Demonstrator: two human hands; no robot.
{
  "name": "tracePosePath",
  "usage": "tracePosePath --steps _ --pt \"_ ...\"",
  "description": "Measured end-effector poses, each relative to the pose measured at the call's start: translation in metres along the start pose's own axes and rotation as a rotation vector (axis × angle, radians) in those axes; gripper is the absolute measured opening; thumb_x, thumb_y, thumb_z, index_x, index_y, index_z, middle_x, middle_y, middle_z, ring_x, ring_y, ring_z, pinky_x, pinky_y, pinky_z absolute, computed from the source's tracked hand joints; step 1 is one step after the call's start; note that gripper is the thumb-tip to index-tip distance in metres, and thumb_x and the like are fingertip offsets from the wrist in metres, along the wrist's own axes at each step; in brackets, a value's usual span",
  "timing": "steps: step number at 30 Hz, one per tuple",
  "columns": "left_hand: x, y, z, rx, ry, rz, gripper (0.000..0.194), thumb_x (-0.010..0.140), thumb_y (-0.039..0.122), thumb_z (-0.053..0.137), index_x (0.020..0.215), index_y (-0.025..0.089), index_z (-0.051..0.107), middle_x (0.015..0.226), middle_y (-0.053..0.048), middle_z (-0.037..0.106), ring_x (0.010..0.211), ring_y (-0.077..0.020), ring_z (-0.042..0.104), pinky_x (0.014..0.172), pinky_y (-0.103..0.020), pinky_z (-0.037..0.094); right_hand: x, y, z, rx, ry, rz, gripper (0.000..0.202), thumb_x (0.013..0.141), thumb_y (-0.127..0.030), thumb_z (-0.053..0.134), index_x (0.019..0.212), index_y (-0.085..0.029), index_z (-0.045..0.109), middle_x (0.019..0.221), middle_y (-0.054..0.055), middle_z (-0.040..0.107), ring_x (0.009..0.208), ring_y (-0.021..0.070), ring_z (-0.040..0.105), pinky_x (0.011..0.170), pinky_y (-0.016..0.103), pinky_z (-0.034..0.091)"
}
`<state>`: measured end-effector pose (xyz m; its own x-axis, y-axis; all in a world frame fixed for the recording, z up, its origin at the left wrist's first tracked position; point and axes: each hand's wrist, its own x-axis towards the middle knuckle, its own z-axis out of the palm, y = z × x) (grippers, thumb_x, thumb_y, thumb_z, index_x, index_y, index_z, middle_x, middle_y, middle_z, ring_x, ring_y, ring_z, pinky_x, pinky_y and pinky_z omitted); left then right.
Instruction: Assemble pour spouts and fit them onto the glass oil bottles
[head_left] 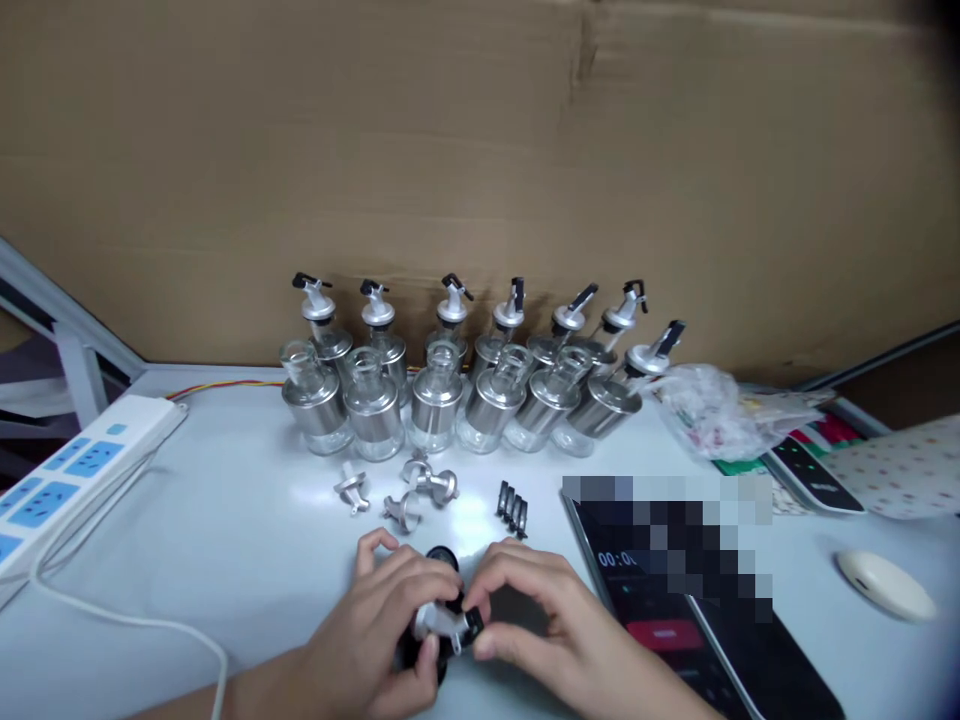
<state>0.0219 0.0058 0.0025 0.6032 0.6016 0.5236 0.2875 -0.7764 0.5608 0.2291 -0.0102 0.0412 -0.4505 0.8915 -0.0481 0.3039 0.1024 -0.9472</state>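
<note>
Near the front edge of the view, my left hand point(382, 630) is closed round a silver pourer spout point(437, 622). The thumb and fingers of my right hand point(551, 625) pinch a small black cap point(472, 627) at the spout's tip. Black round parts point(442, 555) show behind and below the spout, partly hidden by my fingers. Several loose silver spouts point(405, 508) lie beyond my hands. To their right sits a short row of black caps point(512, 508).
Two rows of glass bottles with metal bands point(375, 412) stand at the back; some have pourers fitted. A power strip point(82, 470) and white cable point(135, 618) lie left. A phone point(667, 634), plastic bags point(709, 410) and a cream oval object point(885, 585) are right.
</note>
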Motion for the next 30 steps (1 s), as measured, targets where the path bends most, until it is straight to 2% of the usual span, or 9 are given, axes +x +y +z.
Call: tracePosePath --steps 6,11,15,18,20,22,24,26,30 --pt "-0.004 -0.008 0.003 0.054 0.020 0.038 0.042 0.077 0.007 0.043 0.117 0.020 0.041 0.106 -0.007 0.069 0.090 -0.0192 0.066 0.089 -0.034 0.033 -0.001 0.001 0.000 0.081 0.096 -0.016 0.017 0.086 -0.038 0.063 0.088 -0.021 0.062 0.087 0.003 0.062 0.082 0.0199 0.057 0.076 0.031 0.041" --pt "-0.013 -0.019 0.016 0.096 0.054 0.062 0.056 0.078 0.009 0.041 0.132 0.020 0.034 0.110 -0.009 0.069 0.093 -0.0220 0.067 0.091 -0.037 0.038 -0.001 -0.001 0.001 0.198 0.139 -0.160 0.033 0.089 -0.056 0.052 0.090 -0.023 0.058 0.087 0.003 0.056 0.082 0.0192 0.055 0.075 0.031 0.044" --pt "-0.012 -0.019 0.017 0.112 0.053 0.035 0.054 0.079 0.009 0.041 0.131 0.021 0.035 0.107 -0.008 0.069 0.092 -0.0210 0.066 0.092 -0.036 0.040 0.002 -0.009 -0.007 0.295 0.327 -0.202 0.027 0.092 -0.050 0.051 0.084 -0.024 0.051 0.092 0.004 0.062 0.091 0.0197 0.060 0.082 0.032 0.045" --pt "-0.011 -0.018 0.014 0.096 0.049 0.057 0.049 0.080 0.007 0.040 0.126 0.022 0.037 0.107 -0.007 0.069 0.094 -0.0207 0.065 0.092 -0.036 0.040 0.008 -0.017 -0.022 0.329 0.474 -0.163 0.029 0.092 -0.052 0.048 0.083 -0.026 0.044 0.078 0.002 0.063 0.073 0.0185 0.063 0.065 0.029 0.049" --pt "-0.010 -0.017 0.013 0.090 0.046 0.067 0.047 0.080 0.008 0.040 0.124 0.022 0.038 0.103 -0.006 0.069 0.091 -0.0206 0.066 0.091 -0.035 0.040 0.015 -0.022 -0.036 0.122 0.614 -0.126 0.031 0.093 -0.054 0.042 0.082 -0.025 0.040 0.072 0.001 0.060 0.061 0.0168 0.059 0.054 0.027 0.047" --pt "-0.009 -0.017 0.014 0.091 0.041 0.073 0.046 0.079 0.007 0.040 0.122 0.022 0.038 0.101 -0.006 0.069 0.089 -0.0205 0.065 0.090 -0.035 0.041 0.024 -0.026 -0.052 -0.290 0.760 -0.079 0.032 0.097 -0.052 0.028 0.083 -0.025 0.039 0.066 -0.002 0.053 0.052 0.0146 0.051 0.047 0.025 0.043" --pt "-0.009 -0.016 0.014 0.093 0.043 0.083 0.046 0.078 0.006 0.039 0.121 0.022 0.038 0.100 -0.006 0.068 0.087 -0.0204 0.065 0.089 -0.035 0.041 0.035 -0.027 -0.067 -0.422 0.782 -0.061 0.027 0.093 -0.051 0.037 0.097 -0.024 0.042 0.060 -0.006 0.045 0.049 0.0151 0.047 0.046 0.025 0.039" --pt "-0.009 -0.015 0.015 0.097 0.041 0.088 0.047 0.077 0.005 0.038 0.120 0.022 0.039 0.099 -0.006 0.068 0.087 -0.0206 0.064 0.088 -0.036 0.040 0.045 -0.024 -0.079 -0.545 0.776 -0.033 0.035 0.087 -0.048 0.051 0.111 -0.023 0.047 0.058 -0.008 0.041 0.049 0.0157 0.046 0.050 0.026 0.039" --pt "-0.009 -0.014 0.019 0.111 -0.001 0.087 0.043 0.075 0.004 0.037 0.114 0.021 0.043 0.096 -0.006 0.066 0.088 -0.0214 0.061 0.087 -0.038 0.040 0.058 -0.019 -0.090 -0.764 0.761 0.024 0.037 0.084 -0.041 0.053 0.115 -0.020 0.054 0.056 -0.006 0.047 0.050 0.0182 0.051 0.053 0.028 0.038"
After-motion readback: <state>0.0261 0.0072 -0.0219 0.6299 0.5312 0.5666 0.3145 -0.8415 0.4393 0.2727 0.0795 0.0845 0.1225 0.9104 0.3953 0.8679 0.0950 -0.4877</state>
